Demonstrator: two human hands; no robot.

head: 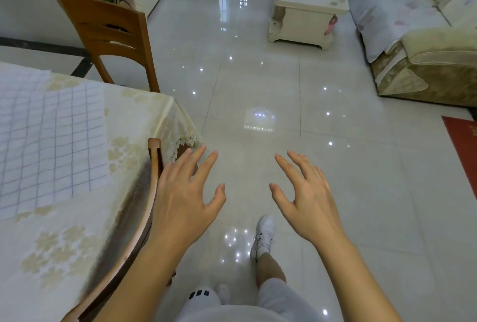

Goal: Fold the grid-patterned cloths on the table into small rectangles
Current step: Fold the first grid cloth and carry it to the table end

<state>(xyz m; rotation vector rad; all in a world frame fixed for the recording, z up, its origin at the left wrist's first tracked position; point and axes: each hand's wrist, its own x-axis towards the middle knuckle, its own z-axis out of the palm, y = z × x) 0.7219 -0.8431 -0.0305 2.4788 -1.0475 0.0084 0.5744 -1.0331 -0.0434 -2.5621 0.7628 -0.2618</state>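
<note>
A: Where's the cloth in the head view?

B: The grid-patterned cloth (49, 140) lies flat and unfolded on the desk (134, 115), far left, on a floral cover.

A: And each grip?

B: Left hand (184, 192) and right hand (308, 192) both hover over the tiled floor (258, 89), fingers spread and released, grasping nothing. The cloth sits well apart, left of the left hand.

A: Anything between?

B: A wooden chair back (152, 192) at the desk edge, just beside the left hand; another chair (113, 37) stands beyond the desk
</note>
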